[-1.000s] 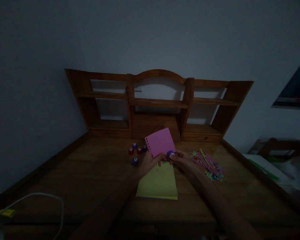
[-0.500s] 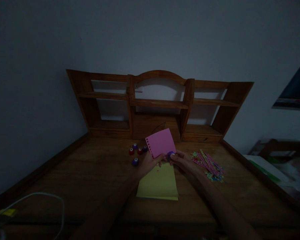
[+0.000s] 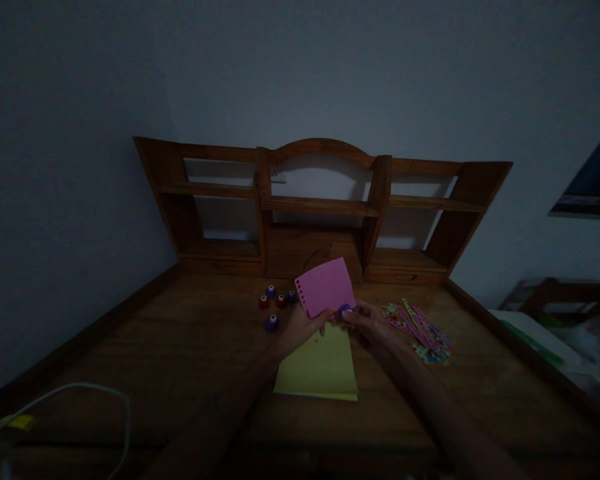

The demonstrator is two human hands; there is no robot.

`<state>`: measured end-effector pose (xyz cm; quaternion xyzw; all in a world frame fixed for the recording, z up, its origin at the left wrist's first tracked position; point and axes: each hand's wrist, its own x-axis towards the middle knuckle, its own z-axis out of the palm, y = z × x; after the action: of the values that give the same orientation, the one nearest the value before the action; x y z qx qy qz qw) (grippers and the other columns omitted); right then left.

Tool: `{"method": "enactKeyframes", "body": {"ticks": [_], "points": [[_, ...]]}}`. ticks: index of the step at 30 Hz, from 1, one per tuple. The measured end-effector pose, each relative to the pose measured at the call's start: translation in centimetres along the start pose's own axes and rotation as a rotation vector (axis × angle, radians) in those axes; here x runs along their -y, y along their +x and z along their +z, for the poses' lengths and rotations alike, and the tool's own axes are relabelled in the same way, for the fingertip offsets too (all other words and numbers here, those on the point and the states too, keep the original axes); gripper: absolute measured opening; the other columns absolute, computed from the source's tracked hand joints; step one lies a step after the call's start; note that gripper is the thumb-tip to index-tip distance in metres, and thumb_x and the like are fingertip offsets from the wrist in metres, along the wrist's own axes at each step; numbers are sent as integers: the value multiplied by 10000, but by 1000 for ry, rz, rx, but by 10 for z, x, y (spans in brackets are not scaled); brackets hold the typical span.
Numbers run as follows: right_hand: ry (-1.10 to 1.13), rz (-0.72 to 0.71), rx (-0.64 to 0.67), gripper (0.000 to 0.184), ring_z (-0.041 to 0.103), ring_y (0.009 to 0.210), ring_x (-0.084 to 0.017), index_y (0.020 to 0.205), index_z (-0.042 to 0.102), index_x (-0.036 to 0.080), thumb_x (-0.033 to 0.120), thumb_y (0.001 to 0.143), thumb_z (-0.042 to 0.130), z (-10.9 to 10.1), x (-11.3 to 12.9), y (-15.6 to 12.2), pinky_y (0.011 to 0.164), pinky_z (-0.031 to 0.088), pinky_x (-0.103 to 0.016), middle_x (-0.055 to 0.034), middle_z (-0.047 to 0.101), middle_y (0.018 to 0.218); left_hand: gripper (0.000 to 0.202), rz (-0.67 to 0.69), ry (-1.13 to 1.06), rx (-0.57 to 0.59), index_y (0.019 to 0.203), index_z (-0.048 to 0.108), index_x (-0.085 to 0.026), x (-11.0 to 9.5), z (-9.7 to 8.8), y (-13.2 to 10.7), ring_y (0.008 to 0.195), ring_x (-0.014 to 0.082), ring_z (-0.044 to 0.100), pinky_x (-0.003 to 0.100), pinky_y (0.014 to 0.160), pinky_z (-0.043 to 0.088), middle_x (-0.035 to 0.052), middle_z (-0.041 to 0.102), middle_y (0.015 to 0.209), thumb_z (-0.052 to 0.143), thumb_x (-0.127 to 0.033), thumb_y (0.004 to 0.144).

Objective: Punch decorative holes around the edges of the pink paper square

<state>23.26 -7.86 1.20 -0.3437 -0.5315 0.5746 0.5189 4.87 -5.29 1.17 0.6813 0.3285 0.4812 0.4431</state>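
Above a stack of yellow paper (image 3: 316, 368), my left hand (image 3: 301, 328) is closed on the lower edge of a pink sheet of paper (image 3: 326, 287) with a row of holes down its left side. My right hand (image 3: 367, 320) is closed round a small purple craft punch (image 3: 345, 310) at the sheet's lower right corner. Whether the paper sits inside the punch's slot I cannot tell. Tiny pink bits lie on the yellow paper. Left of the sheet stand several more punches, among them a purple one (image 3: 272, 323) and a red one (image 3: 264, 302).
Right of my hands lies a heap of patterned paper strips (image 3: 420, 323) with small coloured cut-outs. A wooden shelf unit (image 3: 320, 208) stands along the desk's back. A white cable (image 3: 87, 385) loops at the front left, near a yellow object (image 3: 17, 422).
The pink sheet, both hands and the punch sit slightly farther right in view, as does most of the scene. Both hands keep their hold.
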Motion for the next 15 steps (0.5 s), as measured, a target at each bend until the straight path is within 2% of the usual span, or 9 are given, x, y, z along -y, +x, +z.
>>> {"method": "enactKeyframes", "body": {"ticks": [7,10,15], "points": [[97,-22,-25,204,608,718,-177,846,699,193,281,686,791,7,6,-4,673,458,-285,-43,692,822,230,-13,-20,51,809,574,-145,-9,4,-6,471,96,508,201,430,405,-1,573,620,619,-370,824],[76,-35,-32,181,598,688,-173,810,691,193,280,687,792,6,5,-3,660,455,-285,-34,678,767,254,-6,-67,71,818,578,-140,-10,5,-7,471,87,504,200,431,416,17,603,677,591,-392,845],[59,-49,-32,218,618,733,-185,874,699,198,312,708,783,5,2,-1,687,473,-299,-47,695,840,288,-21,-65,61,877,578,-138,-6,4,-5,450,88,508,200,406,420,9,600,659,594,-424,846]]}}
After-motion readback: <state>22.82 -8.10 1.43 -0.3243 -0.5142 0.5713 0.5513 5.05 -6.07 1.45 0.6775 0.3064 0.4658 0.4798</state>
